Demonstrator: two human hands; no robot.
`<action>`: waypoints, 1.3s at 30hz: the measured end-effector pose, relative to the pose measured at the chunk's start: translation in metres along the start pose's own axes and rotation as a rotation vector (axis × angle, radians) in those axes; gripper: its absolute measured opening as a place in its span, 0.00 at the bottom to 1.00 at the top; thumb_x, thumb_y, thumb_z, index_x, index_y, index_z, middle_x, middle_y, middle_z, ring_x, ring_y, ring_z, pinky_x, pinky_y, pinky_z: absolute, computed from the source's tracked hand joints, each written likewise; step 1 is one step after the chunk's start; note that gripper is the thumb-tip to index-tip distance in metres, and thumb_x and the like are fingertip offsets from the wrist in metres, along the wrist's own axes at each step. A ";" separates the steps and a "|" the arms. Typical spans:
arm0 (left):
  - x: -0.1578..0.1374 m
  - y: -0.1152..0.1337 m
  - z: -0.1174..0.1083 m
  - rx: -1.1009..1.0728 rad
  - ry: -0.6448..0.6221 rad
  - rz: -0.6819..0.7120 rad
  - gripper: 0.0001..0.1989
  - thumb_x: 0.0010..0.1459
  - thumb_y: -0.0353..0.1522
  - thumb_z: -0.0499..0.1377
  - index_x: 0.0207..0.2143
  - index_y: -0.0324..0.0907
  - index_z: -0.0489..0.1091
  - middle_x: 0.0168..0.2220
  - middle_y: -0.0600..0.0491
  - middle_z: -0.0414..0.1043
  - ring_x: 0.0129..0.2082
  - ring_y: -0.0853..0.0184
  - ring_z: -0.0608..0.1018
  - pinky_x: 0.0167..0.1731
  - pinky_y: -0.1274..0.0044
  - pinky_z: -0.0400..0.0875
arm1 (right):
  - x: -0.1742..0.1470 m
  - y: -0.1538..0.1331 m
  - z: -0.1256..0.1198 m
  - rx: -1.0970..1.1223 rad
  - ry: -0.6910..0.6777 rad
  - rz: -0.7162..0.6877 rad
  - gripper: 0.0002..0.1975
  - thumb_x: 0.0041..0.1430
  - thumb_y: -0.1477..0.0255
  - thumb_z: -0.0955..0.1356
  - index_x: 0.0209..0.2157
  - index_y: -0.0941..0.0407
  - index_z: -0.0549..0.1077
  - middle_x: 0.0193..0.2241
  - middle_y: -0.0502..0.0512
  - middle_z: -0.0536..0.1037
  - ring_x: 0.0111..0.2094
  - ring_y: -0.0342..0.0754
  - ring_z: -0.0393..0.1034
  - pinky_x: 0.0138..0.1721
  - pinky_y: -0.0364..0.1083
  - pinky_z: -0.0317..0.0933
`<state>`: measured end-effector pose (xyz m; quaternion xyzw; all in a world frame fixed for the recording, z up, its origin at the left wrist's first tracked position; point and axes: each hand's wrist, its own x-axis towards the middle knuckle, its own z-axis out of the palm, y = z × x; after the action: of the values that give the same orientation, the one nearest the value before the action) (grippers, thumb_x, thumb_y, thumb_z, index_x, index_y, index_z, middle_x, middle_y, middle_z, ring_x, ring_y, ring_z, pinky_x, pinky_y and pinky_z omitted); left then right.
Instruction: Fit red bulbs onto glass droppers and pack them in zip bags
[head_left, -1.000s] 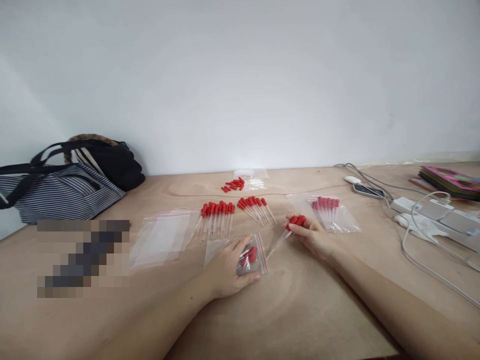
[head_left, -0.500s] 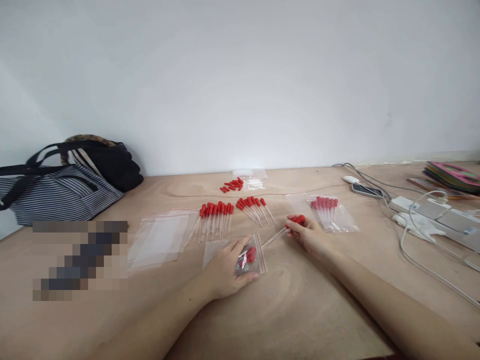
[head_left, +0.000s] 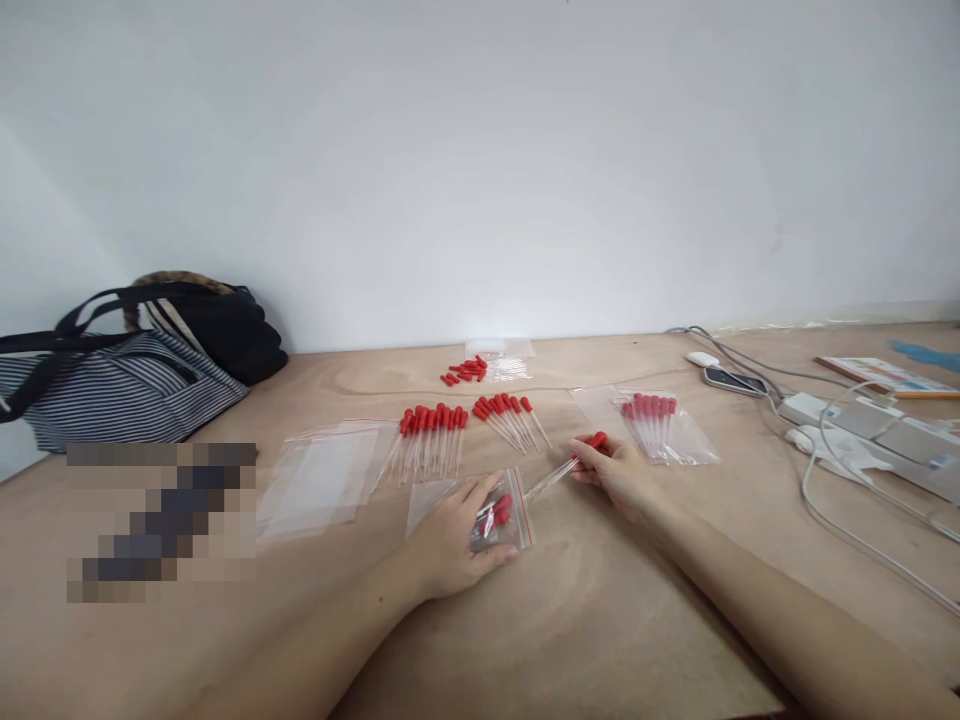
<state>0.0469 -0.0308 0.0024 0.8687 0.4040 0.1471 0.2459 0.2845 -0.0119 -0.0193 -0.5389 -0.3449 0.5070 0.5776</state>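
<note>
My left hand [head_left: 455,532] lies over a clear zip bag [head_left: 420,500], its fingers along one side and its thumb along the other, gripping the bag. Inside are droppers whose red bulbs [head_left: 501,510] show near the red-striped mouth. In my right hand [head_left: 611,470] are pinched glass droppers with red bulbs [head_left: 598,440]. Their clear tubes [head_left: 551,478] point left toward the bag's mouth, with the tips close to it; I cannot tell how many. Beyond my hands lie a row of droppers [head_left: 435,420] and a smaller fan of droppers [head_left: 504,405].
A filled bag of droppers [head_left: 694,440] lies to the right, flat clear bags [head_left: 322,480] to the left. Loose red bulbs [head_left: 466,372] and glass tubes [head_left: 508,367] are at the back. A striped bag [head_left: 112,390], power strip [head_left: 900,440], cables and colourful book [head_left: 885,375] flank them.
The bulbs in my right hand have shifted slightly and fewer show. My left hand stays put. At far right, the pink and green stack has gone from view, baring a book and a blue item.
</note>
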 end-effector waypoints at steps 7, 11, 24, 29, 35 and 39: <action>0.000 0.001 -0.001 0.007 0.004 -0.001 0.36 0.49 0.39 0.59 0.57 0.43 0.47 0.55 0.46 0.58 0.53 0.58 0.64 0.50 0.66 0.60 | -0.005 0.002 0.009 0.077 -0.060 0.049 0.15 0.37 0.65 0.74 0.26 0.57 0.70 0.21 0.47 0.70 0.22 0.40 0.66 0.28 0.42 0.67; 0.000 0.001 -0.001 0.006 0.005 0.021 0.36 0.49 0.39 0.58 0.57 0.43 0.46 0.56 0.47 0.57 0.53 0.59 0.64 0.51 0.68 0.60 | -0.009 0.002 0.014 0.077 -0.074 0.056 0.16 0.36 0.65 0.74 0.28 0.57 0.69 0.20 0.47 0.70 0.21 0.40 0.66 0.25 0.41 0.66; 0.000 0.001 -0.001 -0.011 0.007 0.019 0.36 0.49 0.39 0.59 0.57 0.46 0.47 0.55 0.48 0.59 0.52 0.58 0.65 0.50 0.67 0.61 | -0.014 -0.001 0.015 0.067 -0.170 0.138 0.13 0.38 0.69 0.74 0.27 0.58 0.69 0.18 0.47 0.68 0.20 0.38 0.65 0.22 0.39 0.66; 0.001 0.001 0.000 -0.015 0.018 0.018 0.35 0.48 0.39 0.59 0.57 0.46 0.48 0.54 0.48 0.59 0.52 0.57 0.65 0.50 0.66 0.61 | -0.020 0.005 0.024 0.078 -0.227 0.146 0.15 0.37 0.66 0.74 0.25 0.59 0.69 0.21 0.47 0.68 0.22 0.37 0.64 0.26 0.40 0.67; 0.001 0.000 0.000 -0.010 0.008 0.024 0.35 0.48 0.39 0.59 0.57 0.44 0.48 0.55 0.47 0.58 0.52 0.58 0.65 0.50 0.67 0.61 | -0.030 0.007 0.033 -0.004 -0.376 0.131 0.18 0.38 0.62 0.73 0.27 0.59 0.67 0.19 0.45 0.68 0.20 0.37 0.64 0.25 0.39 0.63; 0.001 0.000 0.000 -0.016 0.011 0.020 0.35 0.48 0.39 0.59 0.57 0.45 0.48 0.54 0.47 0.59 0.52 0.58 0.65 0.50 0.66 0.61 | -0.029 0.005 0.031 -0.093 -0.471 0.138 0.19 0.43 0.57 0.70 0.30 0.59 0.68 0.17 0.45 0.68 0.16 0.36 0.60 0.17 0.38 0.53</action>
<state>0.0476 -0.0304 0.0027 0.8700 0.3952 0.1576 0.2492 0.2465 -0.0315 -0.0143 -0.4542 -0.4552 0.6404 0.4200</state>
